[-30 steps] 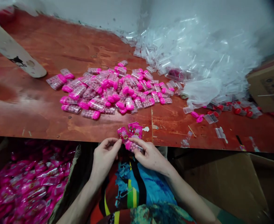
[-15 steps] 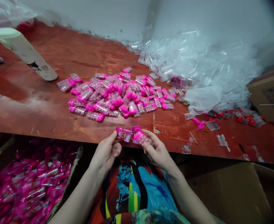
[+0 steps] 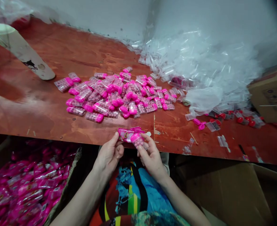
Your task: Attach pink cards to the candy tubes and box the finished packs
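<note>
My left hand (image 3: 108, 154) pinches a pink printed wrapper (image 3: 124, 134) between thumb and fingers at the near edge of the table. My right hand (image 3: 151, 157) grips a small clear candy vial with a pink cap (image 3: 138, 140), held against the wrapper's open end. Both hands hover just over the table's front edge. Behind them, mid-table, lies a heap of several pink-capped candy vials (image 3: 114, 95).
The red-brown wooden table (image 3: 46, 116) carries a big pile of clear empty vials (image 3: 199, 69) at the back right, red-capped vials (image 3: 243, 116) at right, and a white tube (image 3: 22, 55) at far left. A cardboard box of pink wrapped packs (image 3: 27, 185) sits below left; brown cardboard (image 3: 228, 188) is below right.
The wrapper has swung from upright to lying sideways in my left hand. The vial in my right hand has come up level with its end, and the view has shifted slightly.
</note>
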{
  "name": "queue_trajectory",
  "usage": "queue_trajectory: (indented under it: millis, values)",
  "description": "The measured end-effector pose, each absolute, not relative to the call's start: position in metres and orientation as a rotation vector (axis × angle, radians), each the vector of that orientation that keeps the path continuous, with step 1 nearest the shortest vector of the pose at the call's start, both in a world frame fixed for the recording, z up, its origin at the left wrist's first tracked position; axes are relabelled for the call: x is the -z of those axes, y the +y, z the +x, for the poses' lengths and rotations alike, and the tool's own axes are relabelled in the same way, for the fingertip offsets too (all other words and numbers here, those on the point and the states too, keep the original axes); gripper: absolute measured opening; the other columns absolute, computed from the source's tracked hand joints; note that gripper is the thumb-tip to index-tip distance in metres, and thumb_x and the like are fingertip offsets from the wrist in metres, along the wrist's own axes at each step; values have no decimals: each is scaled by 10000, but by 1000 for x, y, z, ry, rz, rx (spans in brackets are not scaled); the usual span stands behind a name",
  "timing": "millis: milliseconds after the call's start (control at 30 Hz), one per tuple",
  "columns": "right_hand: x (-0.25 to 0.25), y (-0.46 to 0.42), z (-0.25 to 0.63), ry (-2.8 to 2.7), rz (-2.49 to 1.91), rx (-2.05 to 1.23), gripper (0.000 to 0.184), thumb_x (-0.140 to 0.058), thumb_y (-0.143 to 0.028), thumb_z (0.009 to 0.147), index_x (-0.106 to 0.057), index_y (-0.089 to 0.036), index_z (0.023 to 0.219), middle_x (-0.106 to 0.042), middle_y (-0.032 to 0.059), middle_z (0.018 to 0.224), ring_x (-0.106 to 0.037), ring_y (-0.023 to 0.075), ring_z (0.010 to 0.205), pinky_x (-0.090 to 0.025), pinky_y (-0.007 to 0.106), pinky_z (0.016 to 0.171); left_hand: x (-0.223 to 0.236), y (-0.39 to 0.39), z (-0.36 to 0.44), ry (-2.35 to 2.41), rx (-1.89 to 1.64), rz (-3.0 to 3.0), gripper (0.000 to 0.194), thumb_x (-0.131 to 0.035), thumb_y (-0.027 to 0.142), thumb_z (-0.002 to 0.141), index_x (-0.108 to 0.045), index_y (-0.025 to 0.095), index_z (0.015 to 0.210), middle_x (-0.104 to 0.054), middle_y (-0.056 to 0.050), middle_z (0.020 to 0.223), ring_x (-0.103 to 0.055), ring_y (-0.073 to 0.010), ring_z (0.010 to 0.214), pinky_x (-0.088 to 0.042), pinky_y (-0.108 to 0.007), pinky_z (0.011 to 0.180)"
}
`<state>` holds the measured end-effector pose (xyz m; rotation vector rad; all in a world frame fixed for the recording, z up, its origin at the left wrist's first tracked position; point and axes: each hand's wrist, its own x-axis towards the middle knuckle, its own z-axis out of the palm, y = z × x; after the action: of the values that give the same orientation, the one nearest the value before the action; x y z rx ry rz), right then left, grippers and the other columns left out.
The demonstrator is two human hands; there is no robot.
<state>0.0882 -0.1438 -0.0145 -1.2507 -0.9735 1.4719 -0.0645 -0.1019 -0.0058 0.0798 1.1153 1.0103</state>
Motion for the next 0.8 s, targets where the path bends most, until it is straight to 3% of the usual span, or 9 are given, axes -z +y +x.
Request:
queue_trajectory:
  millis: [367, 633, 800]
  values:
    - [15, -142, 85, -970, -1269, -1384, 413, -574, -359, 920, -437, -272, 1300, -595, 15, 911, -502, 100, 632, -383, 202, 503, 9, -102, -64, 1172, -1029, 124, 315, -729, 424, 777, -614, 134, 730, -508, 47, 431, -390, -53, 290, -226, -161, 283]
    - [9, -142, 85, -865, -1239, -1598, 476, -600, -430, 886, -419, -243, 1285, -552, -54, 701, -337, 43, 398, -263, 167, 352, 12, -103, -60, 1139, -1086, 133, 372, -787, 461, 700, -606, 137, 731, -544, 50, 489, -386, -34, 304, -221, -152, 285]
    - [11, -140, 86, -783, -1239, -1598, 490, -600, -459, 877, -406, -237, 1268, -548, -77, 654, -297, 33, 348, -234, 158, 320, 13, -104, -60, 1135, -1097, 140, 385, -785, 479, 696, -589, 148, 706, -532, 51, 469, -375, -33, 304, -208, -153, 290]
